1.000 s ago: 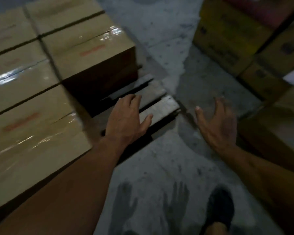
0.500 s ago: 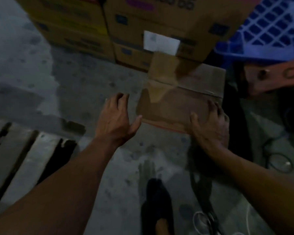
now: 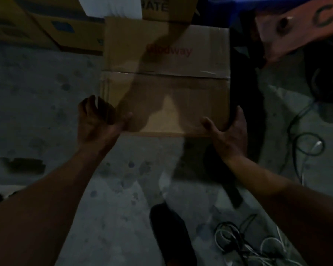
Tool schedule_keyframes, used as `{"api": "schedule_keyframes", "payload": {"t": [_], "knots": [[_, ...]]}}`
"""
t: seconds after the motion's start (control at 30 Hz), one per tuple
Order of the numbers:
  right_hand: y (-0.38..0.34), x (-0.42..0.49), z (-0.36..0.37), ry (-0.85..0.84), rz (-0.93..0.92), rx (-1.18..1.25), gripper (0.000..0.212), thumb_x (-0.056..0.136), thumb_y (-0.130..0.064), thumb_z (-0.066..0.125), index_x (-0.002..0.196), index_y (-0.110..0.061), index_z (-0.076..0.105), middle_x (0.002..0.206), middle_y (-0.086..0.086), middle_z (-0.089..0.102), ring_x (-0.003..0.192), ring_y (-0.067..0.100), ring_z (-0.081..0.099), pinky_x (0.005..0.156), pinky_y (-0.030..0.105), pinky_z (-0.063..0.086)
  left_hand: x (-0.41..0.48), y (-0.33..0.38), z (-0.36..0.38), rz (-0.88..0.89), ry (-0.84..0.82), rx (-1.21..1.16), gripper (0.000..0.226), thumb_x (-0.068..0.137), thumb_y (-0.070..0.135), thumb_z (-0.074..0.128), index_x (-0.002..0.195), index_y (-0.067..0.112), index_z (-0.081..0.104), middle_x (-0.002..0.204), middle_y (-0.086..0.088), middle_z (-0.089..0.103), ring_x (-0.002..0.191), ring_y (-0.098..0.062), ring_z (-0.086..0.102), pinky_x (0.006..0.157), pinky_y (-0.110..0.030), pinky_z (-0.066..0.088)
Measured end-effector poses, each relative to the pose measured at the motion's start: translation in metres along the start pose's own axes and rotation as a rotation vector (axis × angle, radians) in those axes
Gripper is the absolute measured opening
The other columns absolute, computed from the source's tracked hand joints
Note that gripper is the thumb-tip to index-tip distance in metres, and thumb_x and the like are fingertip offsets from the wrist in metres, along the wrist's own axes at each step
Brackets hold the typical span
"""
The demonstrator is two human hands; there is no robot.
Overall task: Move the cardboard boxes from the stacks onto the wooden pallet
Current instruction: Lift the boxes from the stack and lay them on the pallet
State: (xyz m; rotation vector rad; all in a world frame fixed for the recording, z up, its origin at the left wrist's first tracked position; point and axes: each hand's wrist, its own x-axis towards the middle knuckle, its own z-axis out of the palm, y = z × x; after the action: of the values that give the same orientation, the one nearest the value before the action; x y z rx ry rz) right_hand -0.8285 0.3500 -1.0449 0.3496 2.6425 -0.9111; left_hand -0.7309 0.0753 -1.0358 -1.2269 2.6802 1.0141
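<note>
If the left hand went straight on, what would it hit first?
The left hand grips the box at its near left corner; going on alongside it, it would probably reach the stacked boxes behind.

Fingertips of left hand and right hand hidden behind cardboard box sides; red print blurred.

Dim, grainy and motion-blurred, with dark shadows falling across the cardboard box and murky corners.
</note>
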Motion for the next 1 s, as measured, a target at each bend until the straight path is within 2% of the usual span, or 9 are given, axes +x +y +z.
{"api": "schedule_keyframes", "payload": {"t": [0.13, 0.23, 0.4, 0.53, 0.6, 0.7, 0.8, 0.93, 1.0], "knots": [[0.009, 0.016, 0.005, -0.066, 0.1, 0.122, 0.127, 0.068, -0.065, 0.08, 0.162, -0.019, 0.008, 0.167, 0.006, 0.018, 0.153, 0.025, 0.02, 0.123, 0.038, 0.022, 0.022, -0.011, 0.017, -0.06, -0.066, -0.145, 0.122, 0.064, 0.069, 0.081, 0.156, 0.01, 0.025, 0.156, -0.011, 0.034, 0.137, -0.027, 0.043, 0.111, -0.037, 0.041], [0.015, 0.022, 0.008, -0.164, 0.152, 0.301, 0.138, 0.053, -0.071, 0.085, 0.161, -0.025, 0.011, 0.16, 0.005, 0.037, 0.144, 0.023, 0.041, 0.119, 0.042, 0.035, 0.028, -0.021, 0.023, -0.089, -0.097, -0.268, 0.123, 0.053, 0.082, 0.077, 0.151, 0.023, 0.031, 0.146, -0.001, 0.049, 0.131, -0.022, 0.05, 0.107, -0.042, 0.046], [0.014, 0.025, 0.001, -0.237, 0.114, 0.514, 0.104, 0.068, -0.039, 0.091, 0.154, -0.031, 0.034, 0.139, 0.001, 0.058, 0.118, 0.019, 0.064, 0.084, 0.029, 0.061, 0.029, -0.026, 0.021, -0.111, -0.186, -0.357, 0.114, 0.047, 0.072, 0.089, 0.144, 0.042, 0.037, 0.135, 0.007, 0.06, 0.119, -0.021, 0.063, 0.094, -0.057, 0.054], [0.002, 0.017, -0.013, -0.193, 0.078, 0.506, 0.104, 0.056, -0.048, 0.093, 0.147, -0.03, 0.045, 0.132, -0.002, 0.061, 0.112, 0.017, 0.065, 0.088, 0.033, 0.06, 0.002, -0.025, 0.009, -0.119, -0.167, -0.338, 0.112, 0.044, 0.081, 0.083, 0.138, 0.039, 0.04, 0.132, 0.004, 0.062, 0.113, -0.028, 0.066, 0.086, -0.062, 0.056], [-0.007, 0.007, -0.018, -0.145, 0.053, 0.458, 0.096, 0.06, -0.046, 0.092, 0.144, -0.032, 0.048, 0.125, -0.007, 0.061, 0.108, 0.015, 0.064, 0.093, 0.039, 0.059, -0.022, -0.021, -0.006, -0.131, -0.129, -0.389, 0.098, 0.051, 0.072, 0.086, 0.13, 0.032, 0.046, 0.121, 0.002, 0.066, 0.105, -0.03, 0.069, 0.083, -0.054, 0.059], [-0.024, -0.013, -0.027, -0.174, 0.001, 0.442, 0.091, 0.056, -0.051, 0.093, 0.137, -0.033, 0.056, 0.121, -0.009, 0.066, 0.106, 0.015, 0.067, 0.093, 0.043, 0.059, -0.056, -0.025, -0.028, -0.156, -0.068, -0.465, 0.074, 0.067, 0.038, 0.091, 0.126, 0.021, 0.049, 0.109, 0.001, 0.065, 0.095, -0.028, 0.07, 0.06, -0.028, 0.055], [-0.043, -0.041, -0.034, -0.243, -0.11, 0.442, 0.094, 0.052, -0.057, 0.093, 0.135, -0.03, 0.059, 0.122, -0.007, 0.069, 0.108, 0.012, 0.068, 0.098, 0.04, 0.056, -0.094, -0.037, -0.06, -0.163, 0.037, -0.536, 0.067, 0.072, 0.03, 0.089, 0.126, 0.018, 0.051, 0.111, -0.001, 0.066, 0.09, -0.017, 0.069, 0.049, -0.015, 0.05], [-0.084, -0.104, -0.042, -0.393, -0.286, 0.359, 0.053, 0.071, -0.044, 0.088, 0.115, -0.046, 0.058, 0.109, -0.015, 0.066, 0.102, 0.008, 0.065, 0.098, 0.044, 0.055, -0.162, -0.066, -0.119, -0.238, 0.188, -0.573, 0.089, 0.055, 0.064, 0.088, 0.126, 0.027, 0.049, 0.114, 0.003, 0.068, 0.096, -0.02, 0.07, 0.072, -0.045, 0.062], [-0.104, -0.141, -0.043, -0.441, -0.377, 0.304, 0.056, 0.073, -0.051, 0.084, 0.121, -0.045, 0.055, 0.113, -0.014, 0.063, 0.106, 0.013, 0.062, 0.096, 0.046, 0.054, -0.196, -0.083, -0.152, -0.254, 0.267, -0.566, 0.089, 0.058, 0.061, 0.088, 0.13, 0.026, 0.048, 0.12, 0.002, 0.066, 0.102, -0.021, 0.067, 0.083, -0.05, 0.059]]}}
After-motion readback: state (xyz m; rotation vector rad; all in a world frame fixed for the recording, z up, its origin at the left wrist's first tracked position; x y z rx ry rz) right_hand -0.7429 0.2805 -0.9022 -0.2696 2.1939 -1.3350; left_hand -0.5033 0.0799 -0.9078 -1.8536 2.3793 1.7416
